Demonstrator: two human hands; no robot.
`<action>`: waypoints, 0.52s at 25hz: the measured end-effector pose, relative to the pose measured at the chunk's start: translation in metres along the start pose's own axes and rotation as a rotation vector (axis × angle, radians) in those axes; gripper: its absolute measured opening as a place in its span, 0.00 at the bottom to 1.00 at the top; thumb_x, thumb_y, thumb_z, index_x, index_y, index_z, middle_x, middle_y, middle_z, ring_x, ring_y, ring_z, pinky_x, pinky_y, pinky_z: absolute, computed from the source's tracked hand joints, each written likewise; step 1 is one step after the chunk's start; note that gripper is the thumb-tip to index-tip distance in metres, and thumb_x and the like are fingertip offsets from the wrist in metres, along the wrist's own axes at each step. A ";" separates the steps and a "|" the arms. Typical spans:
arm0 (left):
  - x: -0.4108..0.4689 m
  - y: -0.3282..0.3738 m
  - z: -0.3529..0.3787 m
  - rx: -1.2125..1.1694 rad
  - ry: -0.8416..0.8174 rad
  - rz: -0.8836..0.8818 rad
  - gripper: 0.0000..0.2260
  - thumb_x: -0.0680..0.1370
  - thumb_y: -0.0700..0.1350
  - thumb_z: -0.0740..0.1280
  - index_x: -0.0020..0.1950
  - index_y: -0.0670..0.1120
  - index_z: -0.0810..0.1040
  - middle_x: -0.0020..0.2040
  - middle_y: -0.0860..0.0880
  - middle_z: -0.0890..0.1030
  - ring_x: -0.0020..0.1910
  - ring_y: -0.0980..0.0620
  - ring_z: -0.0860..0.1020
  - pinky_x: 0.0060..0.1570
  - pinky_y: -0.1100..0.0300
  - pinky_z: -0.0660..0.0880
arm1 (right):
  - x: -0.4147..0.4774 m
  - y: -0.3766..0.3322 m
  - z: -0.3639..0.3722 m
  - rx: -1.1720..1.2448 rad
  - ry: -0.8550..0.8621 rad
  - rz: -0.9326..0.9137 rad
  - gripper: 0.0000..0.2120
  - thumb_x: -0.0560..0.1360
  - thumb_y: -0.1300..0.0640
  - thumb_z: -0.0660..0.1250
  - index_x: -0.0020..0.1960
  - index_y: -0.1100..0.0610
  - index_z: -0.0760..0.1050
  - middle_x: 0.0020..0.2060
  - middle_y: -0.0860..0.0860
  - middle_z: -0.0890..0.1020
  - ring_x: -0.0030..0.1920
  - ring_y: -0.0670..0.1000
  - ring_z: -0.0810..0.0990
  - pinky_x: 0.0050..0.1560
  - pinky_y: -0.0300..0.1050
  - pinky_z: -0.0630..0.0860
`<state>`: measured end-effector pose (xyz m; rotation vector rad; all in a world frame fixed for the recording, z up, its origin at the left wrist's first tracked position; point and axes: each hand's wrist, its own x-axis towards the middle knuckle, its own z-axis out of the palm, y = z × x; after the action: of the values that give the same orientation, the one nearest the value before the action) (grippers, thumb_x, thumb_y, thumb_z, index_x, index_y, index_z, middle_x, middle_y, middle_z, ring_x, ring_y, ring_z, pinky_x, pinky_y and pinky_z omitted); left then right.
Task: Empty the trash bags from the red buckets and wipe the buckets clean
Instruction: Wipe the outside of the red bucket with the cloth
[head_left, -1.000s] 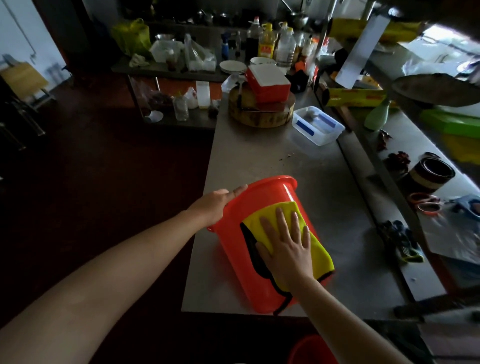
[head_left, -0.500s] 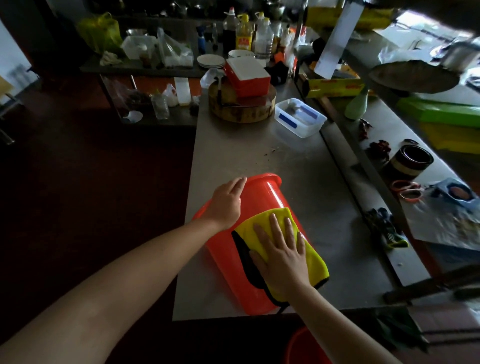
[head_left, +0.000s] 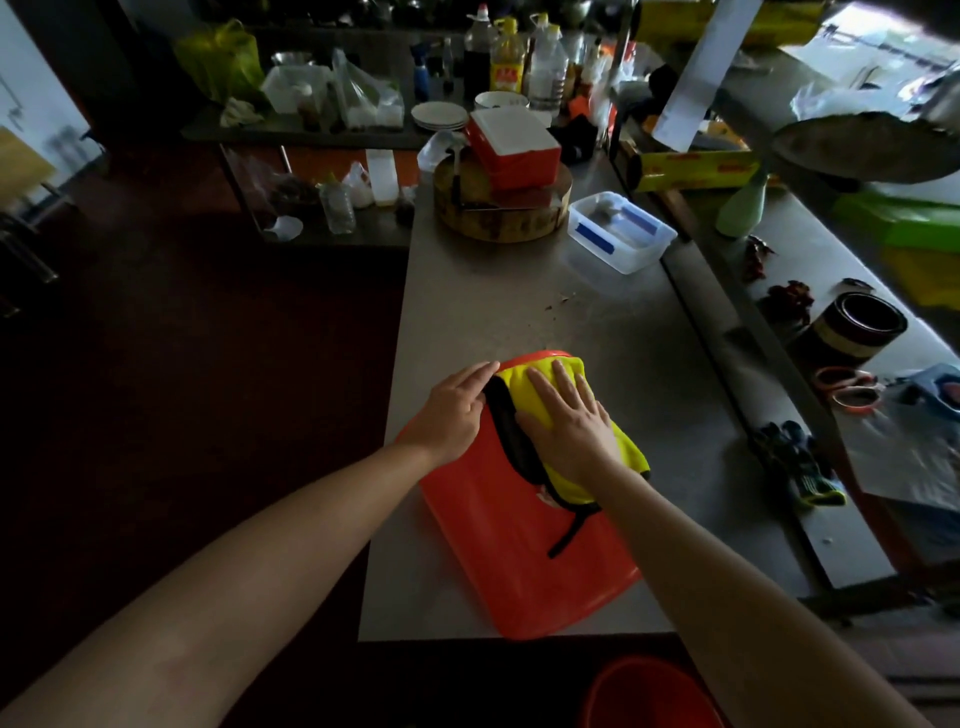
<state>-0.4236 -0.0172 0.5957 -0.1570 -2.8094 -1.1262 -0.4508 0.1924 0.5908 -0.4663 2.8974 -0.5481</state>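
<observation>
A red bucket lies on its side on the steel table, near the front edge. A yellow cloth with black trim is spread over the bucket's far end. My right hand lies flat on the cloth, fingers apart, pressing it against the bucket. My left hand rests on the bucket's left side beside the cloth, fingertips at the cloth's black edge. A second red bucket stands on the floor below the table's front edge, only partly in view.
At the table's far end stand a round wooden chopping block with a red-and-white box on it and a clear plastic tub. Gloves, scissors and a tape roll lie on the right-hand counter. Dark floor at left.
My right hand has slid the cloth up the bucket toward its far end. My left hand has shifted from the far rim onto the bucket's side next to the cloth.
</observation>
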 end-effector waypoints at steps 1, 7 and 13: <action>0.000 0.000 0.000 0.015 0.014 0.012 0.23 0.83 0.37 0.57 0.79 0.47 0.65 0.77 0.48 0.67 0.76 0.51 0.64 0.76 0.57 0.59 | -0.008 0.001 0.003 -0.006 0.024 0.008 0.33 0.77 0.26 0.46 0.79 0.32 0.43 0.82 0.43 0.45 0.82 0.51 0.40 0.79 0.61 0.52; -0.008 0.003 -0.003 0.073 0.004 0.037 0.23 0.83 0.37 0.56 0.79 0.43 0.64 0.77 0.45 0.67 0.76 0.50 0.63 0.72 0.71 0.51 | -0.092 0.026 0.022 -0.069 0.103 0.012 0.31 0.80 0.28 0.46 0.80 0.33 0.42 0.82 0.44 0.45 0.81 0.51 0.39 0.80 0.57 0.47; -0.001 0.018 0.001 0.102 -0.001 0.026 0.23 0.84 0.37 0.56 0.79 0.43 0.62 0.78 0.45 0.65 0.76 0.49 0.63 0.71 0.70 0.51 | -0.138 0.061 0.041 0.003 0.199 0.083 0.31 0.78 0.28 0.50 0.78 0.40 0.60 0.80 0.49 0.61 0.81 0.53 0.53 0.78 0.58 0.55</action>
<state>-0.4201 -0.0036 0.6069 -0.1847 -2.8491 -0.9754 -0.3295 0.2785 0.5433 -0.3050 3.0863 -0.6190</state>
